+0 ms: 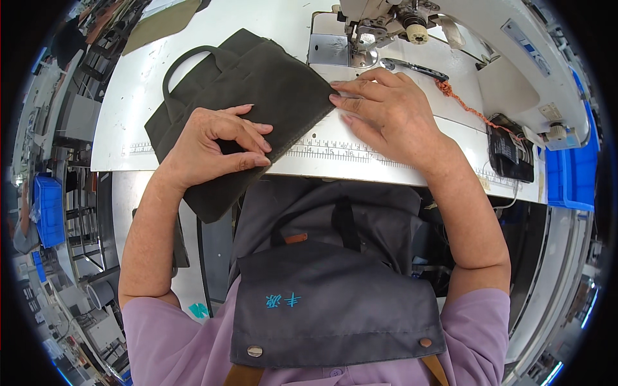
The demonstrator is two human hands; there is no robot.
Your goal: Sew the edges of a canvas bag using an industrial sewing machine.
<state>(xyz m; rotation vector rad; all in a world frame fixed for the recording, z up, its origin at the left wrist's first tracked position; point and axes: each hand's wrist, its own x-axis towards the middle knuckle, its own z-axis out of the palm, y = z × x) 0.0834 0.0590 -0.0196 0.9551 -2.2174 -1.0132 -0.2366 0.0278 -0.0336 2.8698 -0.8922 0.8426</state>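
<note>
A dark olive-green fabric bag (257,90) with a looped handle lies slantwise on the white table, its lower corner hanging past the front edge. Thumb and index finger of my left hand (215,141) pinch the bag's near right edge, the other fingers resting over the cloth. My right hand (393,109) touches the right corner of the bag with its fingertips, the fingers stretched out and slightly apart. Just beyond that corner sits the sewing machine's needle area with a metal plate (328,49).
The sewing machine (515,45) spans the upper right. Thread snips (412,68) on an orange cord (460,100) lie beside my right hand. A black phone-like device (510,151) is at the right edge. A printed ruler (335,151) runs along the table front. Olive cloth (161,27) lies at the far left.
</note>
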